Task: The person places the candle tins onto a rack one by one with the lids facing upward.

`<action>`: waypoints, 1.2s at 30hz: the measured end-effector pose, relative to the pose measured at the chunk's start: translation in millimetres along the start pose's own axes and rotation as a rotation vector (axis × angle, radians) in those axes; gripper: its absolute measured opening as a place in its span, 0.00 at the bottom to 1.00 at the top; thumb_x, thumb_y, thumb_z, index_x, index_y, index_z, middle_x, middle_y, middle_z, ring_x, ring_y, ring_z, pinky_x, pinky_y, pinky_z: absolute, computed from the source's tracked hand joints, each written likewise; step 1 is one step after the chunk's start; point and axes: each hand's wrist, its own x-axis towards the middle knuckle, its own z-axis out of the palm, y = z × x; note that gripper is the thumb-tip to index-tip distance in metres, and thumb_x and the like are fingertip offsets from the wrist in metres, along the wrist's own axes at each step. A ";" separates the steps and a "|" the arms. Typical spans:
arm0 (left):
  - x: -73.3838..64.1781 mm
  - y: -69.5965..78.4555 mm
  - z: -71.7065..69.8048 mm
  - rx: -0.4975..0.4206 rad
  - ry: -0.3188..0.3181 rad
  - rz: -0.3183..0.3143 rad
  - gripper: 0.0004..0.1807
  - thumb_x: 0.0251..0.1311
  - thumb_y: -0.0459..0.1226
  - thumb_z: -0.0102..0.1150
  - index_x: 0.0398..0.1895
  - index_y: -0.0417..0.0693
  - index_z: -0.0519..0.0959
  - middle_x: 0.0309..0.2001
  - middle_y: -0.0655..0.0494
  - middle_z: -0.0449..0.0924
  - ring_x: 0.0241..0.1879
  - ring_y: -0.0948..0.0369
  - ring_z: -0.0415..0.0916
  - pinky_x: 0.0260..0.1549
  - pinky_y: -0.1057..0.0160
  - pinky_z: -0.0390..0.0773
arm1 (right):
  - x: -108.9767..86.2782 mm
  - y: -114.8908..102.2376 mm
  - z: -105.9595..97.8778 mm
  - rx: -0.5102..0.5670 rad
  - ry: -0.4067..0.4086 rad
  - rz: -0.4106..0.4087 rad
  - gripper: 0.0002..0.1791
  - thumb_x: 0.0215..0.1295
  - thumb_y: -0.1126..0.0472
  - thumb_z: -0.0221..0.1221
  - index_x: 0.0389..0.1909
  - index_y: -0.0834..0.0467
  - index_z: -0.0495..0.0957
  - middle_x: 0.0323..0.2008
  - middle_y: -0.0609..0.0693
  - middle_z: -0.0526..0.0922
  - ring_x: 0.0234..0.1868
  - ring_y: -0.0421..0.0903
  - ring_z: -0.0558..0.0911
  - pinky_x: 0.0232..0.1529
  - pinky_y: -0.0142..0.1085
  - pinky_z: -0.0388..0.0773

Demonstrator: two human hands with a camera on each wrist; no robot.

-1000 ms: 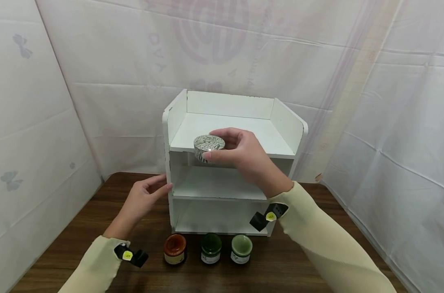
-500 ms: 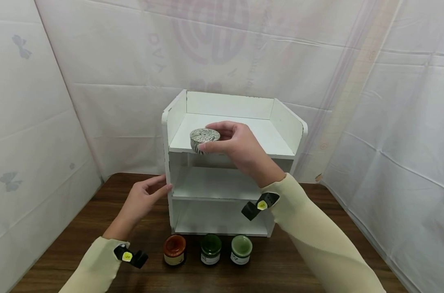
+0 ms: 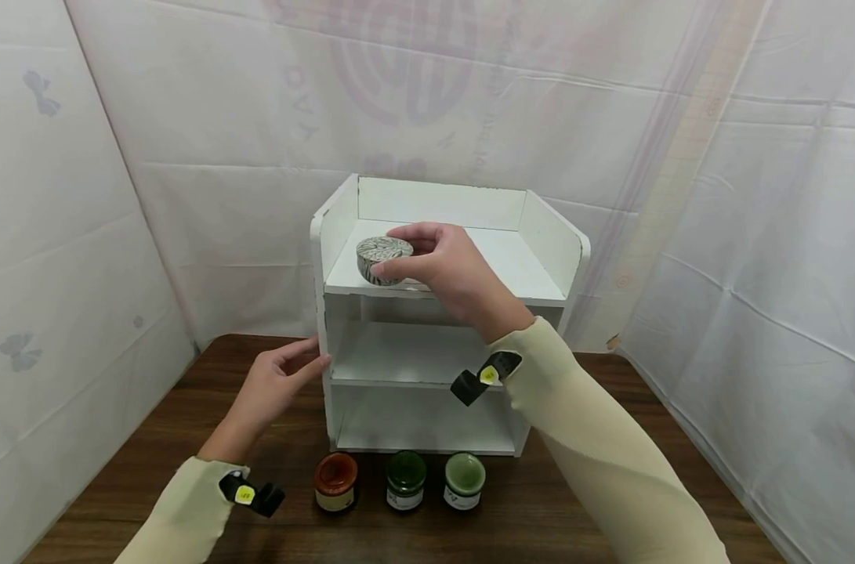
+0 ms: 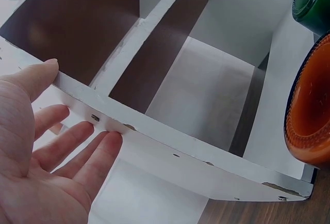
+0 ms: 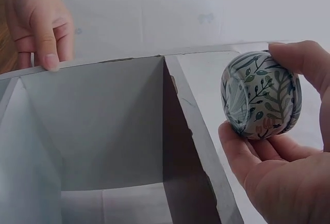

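Observation:
My right hand [image 3: 444, 262] pinches a round, leaf-patterned tin [image 3: 383, 258] between thumb and fingers, over the left front of the top shelf. In the right wrist view the tin [image 5: 263, 95] is tilted and shows its painted side. My left hand [image 3: 275, 384] holds the left side panel of the white shelf unit [image 3: 413, 352]. Its thumb rests on the panel's front edge, with the fingers along the outer face in the left wrist view. Below the unit stand an orange jar [image 3: 336, 479], a dark green jar [image 3: 406, 478] and a light green jar [image 3: 465, 478].
The shelf unit stands on a dark wooden table [image 3: 540, 517], with raised walls around its top shelf. White sheeting [image 3: 244, 258] hangs behind and at both sides. The three jars are in a row close to the unit's front.
My right hand has moved the tin up, left and further back, from the top shelf's front edge to over the shelf. The left hand and the jars have stayed in place.

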 end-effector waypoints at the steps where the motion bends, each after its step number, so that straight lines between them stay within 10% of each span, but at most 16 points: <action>1: 0.3 -0.5 0.0 -0.003 -0.002 -0.001 0.34 0.70 0.53 0.62 0.73 0.47 0.72 0.65 0.45 0.79 0.61 0.50 0.78 0.47 0.74 0.78 | 1.4 -0.5 0.4 0.011 0.002 0.003 0.25 0.52 0.64 0.76 0.54 0.58 0.83 0.47 0.53 0.87 0.45 0.46 0.84 0.48 0.33 0.81; 17: -0.5 1.7 -0.3 0.002 0.006 0.010 0.33 0.69 0.53 0.63 0.72 0.47 0.73 0.64 0.45 0.80 0.53 0.68 0.79 0.46 0.75 0.78 | 22.3 -4.6 1.9 -0.038 0.023 0.059 0.29 0.51 0.64 0.77 0.57 0.56 0.83 0.48 0.53 0.88 0.46 0.45 0.85 0.56 0.37 0.79; 36: -2.4 3.3 0.1 0.004 0.006 0.015 0.33 0.70 0.51 0.63 0.72 0.43 0.72 0.63 0.42 0.80 0.57 0.56 0.81 0.47 0.75 0.78 | 37.0 -7.9 6.7 -0.282 0.055 0.129 0.33 0.46 0.56 0.80 0.58 0.54 0.83 0.51 0.47 0.85 0.54 0.45 0.78 0.57 0.38 0.74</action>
